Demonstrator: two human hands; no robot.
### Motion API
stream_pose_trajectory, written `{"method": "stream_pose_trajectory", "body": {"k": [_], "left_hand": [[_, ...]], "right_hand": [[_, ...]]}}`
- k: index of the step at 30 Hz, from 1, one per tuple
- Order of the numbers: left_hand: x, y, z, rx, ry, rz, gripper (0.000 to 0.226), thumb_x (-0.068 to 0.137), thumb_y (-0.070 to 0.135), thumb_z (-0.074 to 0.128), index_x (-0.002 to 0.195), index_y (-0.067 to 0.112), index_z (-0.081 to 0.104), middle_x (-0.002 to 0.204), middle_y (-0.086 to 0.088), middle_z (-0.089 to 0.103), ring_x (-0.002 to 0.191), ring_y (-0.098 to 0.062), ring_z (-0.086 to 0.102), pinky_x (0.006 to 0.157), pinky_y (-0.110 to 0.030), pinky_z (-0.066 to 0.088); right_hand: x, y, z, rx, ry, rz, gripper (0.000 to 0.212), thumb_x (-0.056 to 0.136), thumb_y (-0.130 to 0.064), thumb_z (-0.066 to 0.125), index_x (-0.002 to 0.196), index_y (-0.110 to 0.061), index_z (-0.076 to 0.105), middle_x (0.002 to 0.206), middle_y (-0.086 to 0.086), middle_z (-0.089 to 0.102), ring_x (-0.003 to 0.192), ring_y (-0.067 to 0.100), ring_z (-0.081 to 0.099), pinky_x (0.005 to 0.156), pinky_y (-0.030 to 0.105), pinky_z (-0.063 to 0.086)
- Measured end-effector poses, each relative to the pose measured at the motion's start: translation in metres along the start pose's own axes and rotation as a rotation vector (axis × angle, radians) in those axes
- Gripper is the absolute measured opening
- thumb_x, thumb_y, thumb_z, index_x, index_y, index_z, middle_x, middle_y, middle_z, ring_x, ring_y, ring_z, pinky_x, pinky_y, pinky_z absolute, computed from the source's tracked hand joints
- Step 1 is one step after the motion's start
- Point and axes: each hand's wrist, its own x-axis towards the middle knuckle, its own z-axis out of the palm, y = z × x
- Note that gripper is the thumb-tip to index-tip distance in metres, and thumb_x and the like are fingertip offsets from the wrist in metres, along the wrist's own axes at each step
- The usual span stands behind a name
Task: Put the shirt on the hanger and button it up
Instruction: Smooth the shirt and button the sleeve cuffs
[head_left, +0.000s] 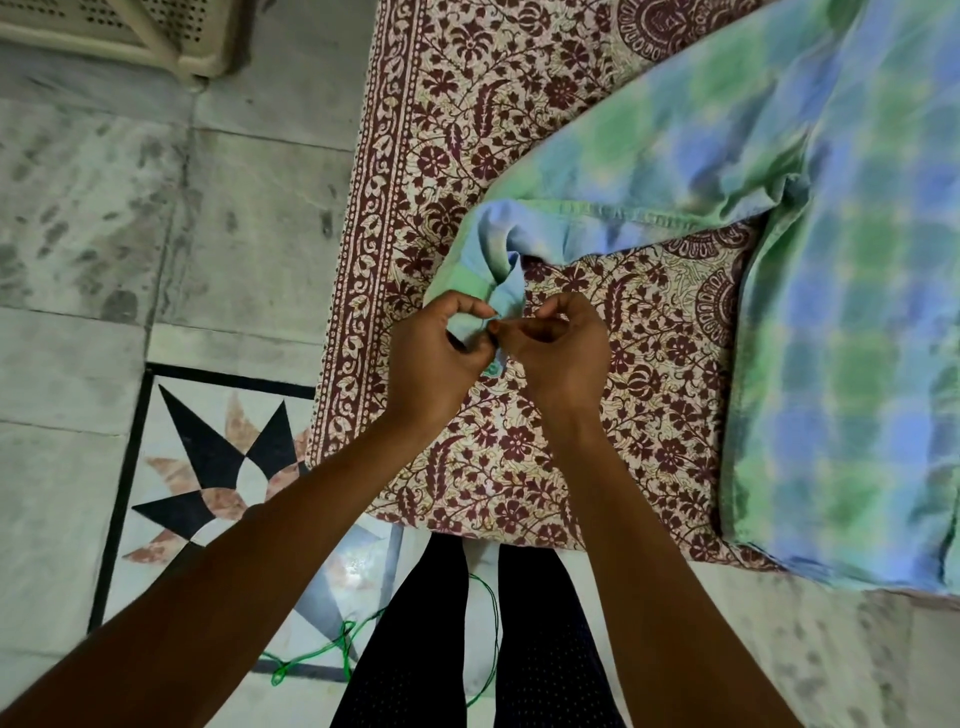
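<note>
Together, left hand (439, 345) and right hand (558, 345) pinching shirt (779, 171) cuff (fingers curled)

A maroon floral bedsheet (519, 457) is covering the bed. A black star inlay (208, 467) is showing in the grey marble floor (104, 234), a green thread (332, 649) is lying across it, and a cream perforated crate (130, 26) is standing at the far corner.
</note>
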Motion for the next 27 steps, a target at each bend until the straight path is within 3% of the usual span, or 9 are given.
{"method": "stream_pose_trajectory", "body": {"k": [2,6,10,13,16,20,22,24,27], "left_hand": [[0.003,0.001,-0.002,0.07,-0.003,0.042,0.015,0.076,0.005,0.071,0.088,0.013,0.068,0.065,0.004,0.065,0.045,-0.013,0.059,0.041,-0.023,0.041],[0.009,0.0,-0.002,0.177,-0.082,0.141,0.013,0.076,0.004,0.068,0.085,0.011,0.061,0.056,0.013,0.052,0.041,-0.004,0.049,0.039,-0.013,0.034],[0.008,-0.005,-0.006,0.193,-0.161,0.202,0.017,0.082,0.005,0.064,0.098,0.007,0.056,0.069,-0.007,0.066,0.049,-0.014,0.059,0.042,-0.014,0.041],[0.005,-0.005,-0.007,0.07,-0.209,0.159,0.026,0.079,0.007,0.07,0.102,0.009,0.059,0.077,-0.004,0.069,0.055,-0.006,0.064,0.044,-0.016,0.048],[0.006,-0.005,-0.008,0.006,-0.169,0.117,0.027,0.074,0.011,0.076,0.097,0.01,0.063,0.08,-0.003,0.069,0.055,-0.01,0.065,0.043,-0.022,0.049],[0.015,-0.008,-0.013,0.161,-0.231,0.258,0.021,0.078,0.009,0.071,0.098,0.011,0.065,0.075,-0.008,0.071,0.047,-0.002,0.054,0.043,-0.01,0.038],[0.018,-0.006,-0.017,0.262,-0.288,0.353,0.019,0.08,0.009,0.068,0.099,0.011,0.065,0.071,-0.008,0.07,0.044,-0.001,0.048,0.048,-0.007,0.037],[0.02,-0.005,-0.018,0.319,-0.328,0.409,0.019,0.081,0.006,0.067,0.099,0.009,0.065,0.069,-0.007,0.068,0.045,0.01,0.037,0.048,-0.001,0.035],[0.02,-0.003,-0.014,0.226,-0.328,0.316,0.019,0.081,0.003,0.066,0.1,0.009,0.065,0.075,-0.006,0.068,0.041,0.008,0.041,0.046,-0.001,0.034]], "right_hand": [[-0.001,0.001,0.002,-0.068,0.022,-0.06,0.037,0.07,-0.001,0.076,0.073,-0.021,0.045,0.061,-0.006,0.059,0.045,-0.007,0.051,0.044,0.007,0.039],[-0.003,0.002,-0.001,-0.119,0.034,-0.107,0.03,0.072,-0.001,0.075,0.083,-0.013,0.05,0.063,-0.008,0.059,0.051,-0.003,0.054,0.046,0.005,0.039],[0.005,0.0,-0.007,-0.1,-0.051,-0.014,0.034,0.072,0.0,0.074,0.076,-0.018,0.045,0.066,0.0,0.062,0.053,0.006,0.058,0.048,0.017,0.047],[0.016,-0.002,-0.01,-0.053,-0.111,0.11,0.04,0.069,0.0,0.077,0.073,-0.02,0.043,0.071,0.008,0.063,0.055,0.019,0.059,0.054,0.032,0.051],[0.02,-0.009,-0.013,-0.066,-0.209,0.154,0.038,0.07,0.0,0.076,0.075,-0.017,0.042,0.068,0.007,0.06,0.052,0.017,0.058,0.056,0.033,0.053],[0.027,-0.015,-0.02,-0.212,-0.345,0.071,0.038,0.073,0.001,0.073,0.077,-0.018,0.041,0.08,0.015,0.063,0.059,0.019,0.06,0.054,0.031,0.054],[0.029,-0.015,-0.018,-0.3,-0.367,0.03,0.035,0.075,-0.002,0.072,0.08,-0.019,0.042,0.089,0.018,0.065,0.072,0.027,0.064,0.066,0.043,0.056],[0.028,-0.015,-0.015,-0.4,-0.38,-0.018,0.029,0.077,-0.008,0.071,0.09,-0.014,0.045,0.094,0.017,0.065,0.084,0.033,0.064,0.076,0.049,0.054],[0.027,-0.017,-0.017,-0.497,-0.374,-0.13,0.032,0.084,-0.01,0.065,0.108,-0.006,0.045,0.092,0.006,0.061,0.079,0.022,0.059,0.063,0.028,0.049]]}}
